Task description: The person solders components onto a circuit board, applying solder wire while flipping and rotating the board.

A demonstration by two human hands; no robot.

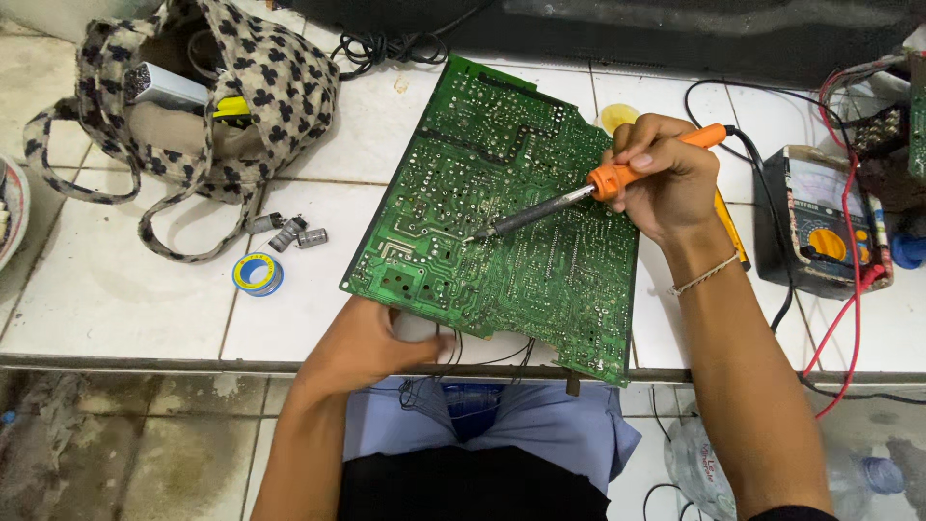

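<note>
I see my right hand (666, 183) closed around the orange plastic handle of a soldering iron (598, 188), its dark metal tip touching the solder side of a large green circuit board (502, 222). The board, glossy and speckled with silver joints, lies tilted on the white tiled counter (125, 289). My left hand (371, 342) curls loosely at the board's six o'clock edge, fingers under it. At nine o'clock of the board sit small grey cylindrical capacitors (289, 232) and a blue-and-yellow solder spool (258, 274); a spotted fabric bag (222, 96) slumps at ten o'clock. A boxy analogue multimeter (820, 222) stands at three o'clock.
</note>
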